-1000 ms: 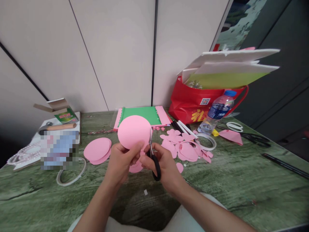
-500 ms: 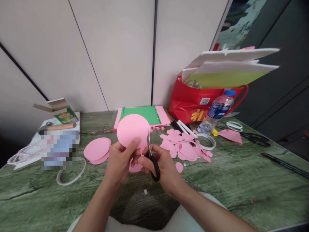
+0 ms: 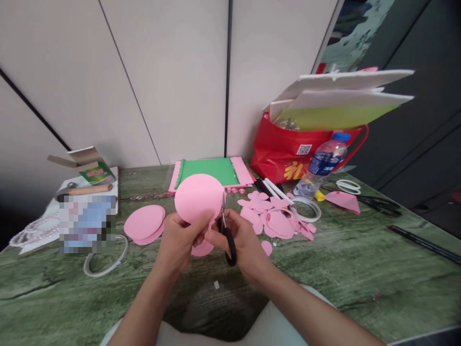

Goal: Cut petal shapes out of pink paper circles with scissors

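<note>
My left hand (image 3: 182, 240) pinches a round pink paper circle (image 3: 198, 196) by its lower edge, thumb on the near face. Black-handled scissors (image 3: 230, 245) are gripped in my right hand (image 3: 243, 240), their blades pointing up along the circle's right edge. A thin strip of pink paper hangs near my fingers, partly hidden by them. Below my hands another pink piece (image 3: 202, 248) lies on the table, mostly covered. To the left rest stacked pink circles (image 3: 144, 223); to the right is a heap of pink petal-shaped cut-outs (image 3: 264, 211).
A green and pink paper piece (image 3: 207, 172) lies at the back. Behind the cut-outs stand a water bottle (image 3: 320, 166) and a red bag (image 3: 270, 149). Tape rolls lie left (image 3: 106, 259) and right (image 3: 306, 208). A hammer (image 3: 88, 190) and small open box (image 3: 95, 170) are far left.
The paper circle has dipped slightly, and the scissors have shifted a little against its right edge. Both hands keep their hold. The whole view has moved slightly.
</note>
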{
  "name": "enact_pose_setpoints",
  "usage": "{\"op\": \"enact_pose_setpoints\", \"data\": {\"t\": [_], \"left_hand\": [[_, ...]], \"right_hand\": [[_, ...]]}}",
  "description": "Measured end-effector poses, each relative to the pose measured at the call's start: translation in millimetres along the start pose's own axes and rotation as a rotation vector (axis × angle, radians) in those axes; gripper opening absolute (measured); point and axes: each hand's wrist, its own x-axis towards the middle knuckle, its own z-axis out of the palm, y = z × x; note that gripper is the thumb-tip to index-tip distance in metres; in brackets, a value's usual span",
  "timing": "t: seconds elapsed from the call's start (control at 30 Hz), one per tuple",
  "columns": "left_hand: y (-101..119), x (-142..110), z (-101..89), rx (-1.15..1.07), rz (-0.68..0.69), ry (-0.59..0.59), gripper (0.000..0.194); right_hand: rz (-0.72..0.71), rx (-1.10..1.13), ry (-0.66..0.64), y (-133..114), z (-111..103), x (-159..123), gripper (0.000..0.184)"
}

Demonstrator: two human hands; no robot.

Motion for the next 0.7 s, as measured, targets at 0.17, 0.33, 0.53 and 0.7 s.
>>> {"op": "enact_pose_setpoints", "data": {"t": [0.17,0.33,0.53,0.7], "left_hand": [[1.6,0.1,1.2,-0.014,-0.002,0.006,0.023],[2.5,0.0,1.6,-0.012,0.014,0.011,0.027],[3.9,0.4,1.3,0.009,0.019,0.017,0.03],[4.8,0.4,1.2,0.03,0.028,0.022,0.032]], "right_hand": [[-0.006,-0.034,-0.001,0.3,-0.8,-0.6,0.043],[-0.005,-0.028,-0.016,1.0,-1.0,-0.8,0.043],[0.012,-0.022,-0.008,-0.8,-1.5,-1.3,0.042],[0.03,-0.018,0.005,-0.6,-1.5,-1.5,0.042]]}}
